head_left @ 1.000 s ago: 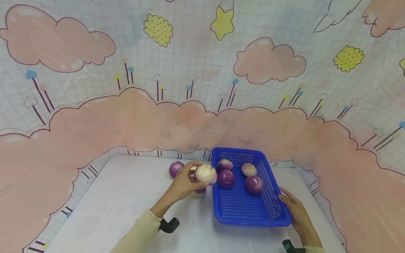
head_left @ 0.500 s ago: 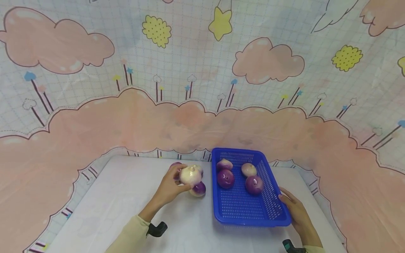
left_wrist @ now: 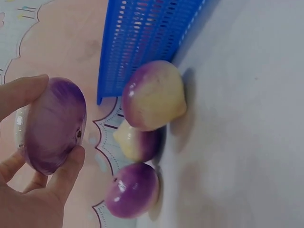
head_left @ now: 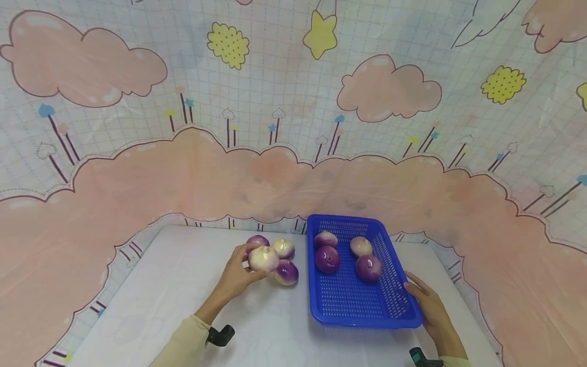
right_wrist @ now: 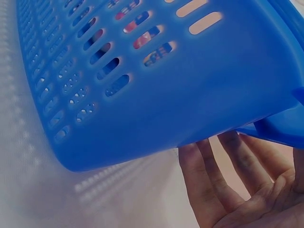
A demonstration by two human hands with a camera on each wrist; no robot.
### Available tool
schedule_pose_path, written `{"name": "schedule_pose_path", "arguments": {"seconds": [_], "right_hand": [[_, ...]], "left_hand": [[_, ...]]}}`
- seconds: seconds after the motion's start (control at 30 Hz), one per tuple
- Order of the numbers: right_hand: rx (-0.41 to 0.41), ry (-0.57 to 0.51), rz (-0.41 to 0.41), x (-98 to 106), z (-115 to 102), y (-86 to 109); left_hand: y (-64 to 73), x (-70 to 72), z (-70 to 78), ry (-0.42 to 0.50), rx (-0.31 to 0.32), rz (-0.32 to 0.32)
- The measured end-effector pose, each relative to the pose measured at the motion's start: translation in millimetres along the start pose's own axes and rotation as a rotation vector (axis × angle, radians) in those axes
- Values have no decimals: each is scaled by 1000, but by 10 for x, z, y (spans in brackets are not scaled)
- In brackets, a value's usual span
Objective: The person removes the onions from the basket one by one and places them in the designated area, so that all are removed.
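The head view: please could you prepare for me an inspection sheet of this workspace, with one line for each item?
Surface: flat white table.
Job's things: blue rectangular plastic basket with slotted walls, four glossy round purple-and-white onions inside; three similar onions on the table, left of it.
Clutter: nothing seen.
Hands: left hand grips one more onion above the table; right hand holds the basket's right rim.
Cables: nothing seen.
Surroundings: printed backdrop with pink clouds and a yellow star; small black devices at both wrists.
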State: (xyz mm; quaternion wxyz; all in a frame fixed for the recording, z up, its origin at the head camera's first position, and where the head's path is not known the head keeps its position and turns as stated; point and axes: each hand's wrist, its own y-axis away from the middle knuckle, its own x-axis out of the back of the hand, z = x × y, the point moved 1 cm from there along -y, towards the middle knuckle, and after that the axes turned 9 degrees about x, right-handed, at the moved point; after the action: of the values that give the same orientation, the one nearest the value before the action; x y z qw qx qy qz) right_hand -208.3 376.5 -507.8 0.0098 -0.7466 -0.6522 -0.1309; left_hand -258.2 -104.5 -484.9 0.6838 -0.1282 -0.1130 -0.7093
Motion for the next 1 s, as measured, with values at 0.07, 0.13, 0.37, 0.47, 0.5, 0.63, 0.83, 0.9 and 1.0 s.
{"name": "schedule_pose_path", "arguments": {"seconds": [0.07, 0.13, 0.37, 0.47, 0.5, 0.63, 0.83, 0.9, 1.0], "right_hand": [[2, -2, 1, -1, 0, 1], [7, -3, -1, -2, -2, -2], [4, 1, 2, -4, -3, -2], [0, 4, 4, -4, 2, 4], [0, 2, 4, -5, 1, 7], [6, -7, 5, -6, -8, 13], [3, -5, 9, -14, -20, 29], [4, -1, 10, -16, -21, 30], [9, 0, 8, -18, -17, 27]], "left_hand": [[-13, 16, -57, -21, 19, 13], [-24, 33, -108, -42, 48, 27], [-68, 48, -250, -83, 133, 58], [-96, 31, -321, -90, 150, 70], [-105, 23, -345, -95, 154, 73], [-145, -10, -427, -114, 182, 81], [-200, -59, -503, -149, 179, 85], [-219, -77, -532, -160, 175, 85], [-244, -100, -578, -173, 164, 91]]}}
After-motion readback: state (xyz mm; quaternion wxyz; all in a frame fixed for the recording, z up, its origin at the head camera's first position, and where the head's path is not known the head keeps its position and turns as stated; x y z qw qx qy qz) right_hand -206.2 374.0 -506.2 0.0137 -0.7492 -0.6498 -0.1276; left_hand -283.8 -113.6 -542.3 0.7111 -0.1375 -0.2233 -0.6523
